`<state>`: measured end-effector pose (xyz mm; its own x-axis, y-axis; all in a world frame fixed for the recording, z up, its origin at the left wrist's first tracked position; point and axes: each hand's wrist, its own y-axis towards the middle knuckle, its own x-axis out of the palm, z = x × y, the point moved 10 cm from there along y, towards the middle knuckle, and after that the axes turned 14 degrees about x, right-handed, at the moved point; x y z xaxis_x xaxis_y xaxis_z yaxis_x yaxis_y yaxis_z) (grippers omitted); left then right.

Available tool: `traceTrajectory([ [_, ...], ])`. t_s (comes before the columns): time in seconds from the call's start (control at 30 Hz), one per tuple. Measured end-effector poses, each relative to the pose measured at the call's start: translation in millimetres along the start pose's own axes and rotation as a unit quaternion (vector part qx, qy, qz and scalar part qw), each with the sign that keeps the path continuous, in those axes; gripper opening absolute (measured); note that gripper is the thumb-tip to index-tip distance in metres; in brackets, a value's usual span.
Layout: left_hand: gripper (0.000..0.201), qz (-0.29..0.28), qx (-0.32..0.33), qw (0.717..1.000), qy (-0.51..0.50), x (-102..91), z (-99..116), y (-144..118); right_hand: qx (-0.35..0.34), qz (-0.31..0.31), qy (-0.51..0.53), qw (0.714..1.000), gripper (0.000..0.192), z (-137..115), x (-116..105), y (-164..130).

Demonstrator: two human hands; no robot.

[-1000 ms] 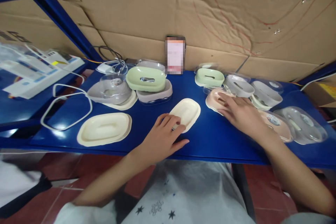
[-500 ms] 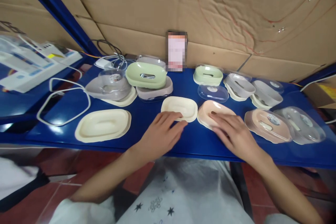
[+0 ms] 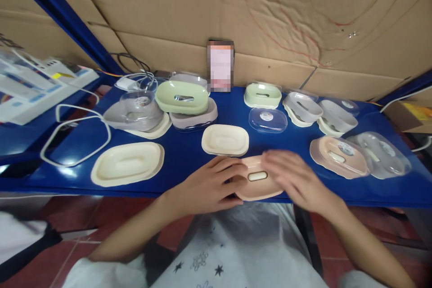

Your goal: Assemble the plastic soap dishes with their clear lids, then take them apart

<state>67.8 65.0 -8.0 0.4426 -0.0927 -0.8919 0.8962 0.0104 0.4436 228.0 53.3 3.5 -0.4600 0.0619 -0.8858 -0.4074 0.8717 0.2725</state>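
A peach soap dish (image 3: 258,191) with an oval slot in its floor lies between my hands by the table's front edge; cream shows through the slot. My left hand (image 3: 216,184) holds its left end, with fingers over the rim and the thumb at the near side. My right hand (image 3: 293,177), slightly blurred, grips the right end, and its fingertips hide that rim. Just beyond, a cream tray (image 3: 225,139) lies flat on the blue table. A second, larger cream tray (image 3: 127,164) sits to the left, apart from my hands.
Green soap dishes (image 3: 182,97), grey ones (image 3: 303,107) and a clear lid (image 3: 268,120) stand toward the back. A lidded peach dish (image 3: 337,156) is at right. On the left are a white cable (image 3: 76,162) and a power strip (image 3: 50,94). A phone (image 3: 220,66) leans on the cardboard.
The peach soap dish has come nearer to me and left, to the table's front edge. My left hand has left the cream tray and taken the dish's left end; my right hand stays on it.
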Motion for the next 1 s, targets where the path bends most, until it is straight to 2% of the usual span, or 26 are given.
traceTrajectory([
  [0.07, 0.03, 0.009, -0.01, 1.0, -0.007, -2.4, -1.3, -0.9, 0.085, 0.032, -0.065, 0.994, 0.06, 41.6, -7.3, 21.6],
  [0.13, 0.033, 0.022, -0.019, 1.0, -0.001, -6.0, -2.3, -1.8, 0.154, 0.032, -0.134, 0.979, 0.063, 76.8, -5.5, 36.2],
  [0.2, 0.032, 0.031, -0.031, 0.999, 0.004, -8.3, -4.0, -2.8, 0.186, 0.018, -0.18, 0.966, 0.066, 95.8, 0.8, 41.3],
  [0.27, 0.028, 0.036, -0.04, 0.999, 0.002, -9.0, -5.8, -3.4, 0.198, 0.015, -0.193, 0.961, 0.067, 99.8, 4.2, 37.7],
  [0.43, 0.028, 0.036, -0.047, 0.998, -0.026, -7.3, -7.4, -4.3, 0.207, 0.074, -0.136, 0.966, 0.058, 80.9, -12.4, 11.9],
  [0.5, 0.04, 0.035, -0.074, 0.996, -0.042, -5.2, -12.4, -7.1, 0.217, 0.125, -0.109, 0.962, 0.051, 71.1, -26.7, -1.3],
  [0.57, 0.06, 0.04, -0.108, 0.992, -0.06, -3.1, -18.7, -11.1, 0.201, 0.152, -0.066, 0.965, 0.051, 55.1, -33.3, -13.4],
  [0.67, 0.085, 0.061, -0.136, 0.985, -0.087, -1.7, -24.4, -16.2, 0.132, 0.131, -0.018, 0.982, 0.061, 19.4, -22.9, -25.8],
  [0.8, 0.094, 0.052, -0.139, 0.984, -0.095, 1.4, -25.4, -17.9, 0.057, 0.113, -0.033, 0.991, 0.074, -18.8, -0.2, -32.5],
  [0.9, 0.09, 0.026, -0.141, 0.987, -0.078, 3.6, -25.3, -17.2, 0.027, 0.114, -0.071, 0.991, 0.078, -28.7, 11.5, -31.7],
  [1.0, 0.086, 0.017, -0.133, 0.989, -0.065, 3.7, -24.1, -15.8, 0.024, 0.108, -0.081, 0.991, 0.078, -25.4, 16.5, -31.3],
])
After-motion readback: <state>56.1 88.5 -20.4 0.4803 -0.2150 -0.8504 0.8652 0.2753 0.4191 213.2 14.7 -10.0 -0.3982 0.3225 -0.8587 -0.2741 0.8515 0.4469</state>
